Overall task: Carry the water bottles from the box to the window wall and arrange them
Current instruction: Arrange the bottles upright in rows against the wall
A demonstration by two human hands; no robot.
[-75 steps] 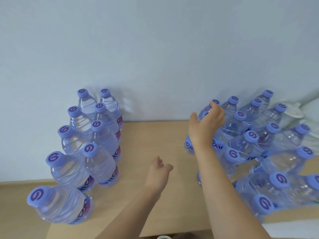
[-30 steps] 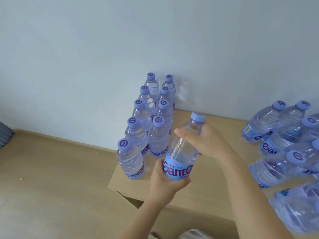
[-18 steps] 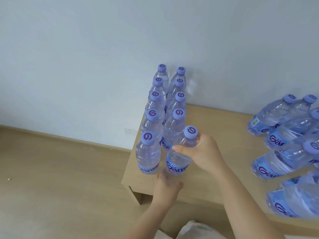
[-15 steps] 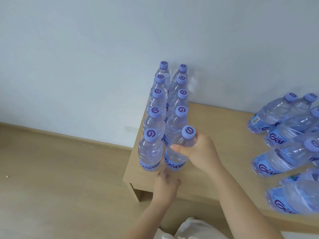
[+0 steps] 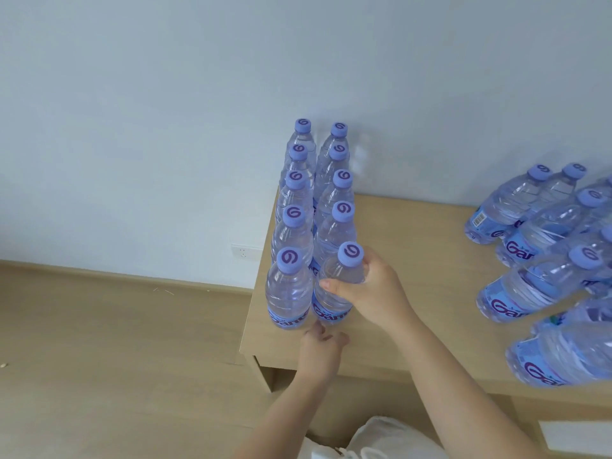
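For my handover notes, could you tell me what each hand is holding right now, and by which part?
The right hand grips the front-right bottle around its upper body, below the cap. The left hand holds nothing.

Soft, even daylight fills the room, tinting the pale wall [image 5: 165, 111] a cool blue-grey. Shadows are faint, no more than a weak smudge beside the upright bottles [image 5: 314, 210]. Small highlights glint on the clear plastic. The wide lens bends and stretches the bottles at the right edge [image 5: 563, 352], which look slightly smeared.
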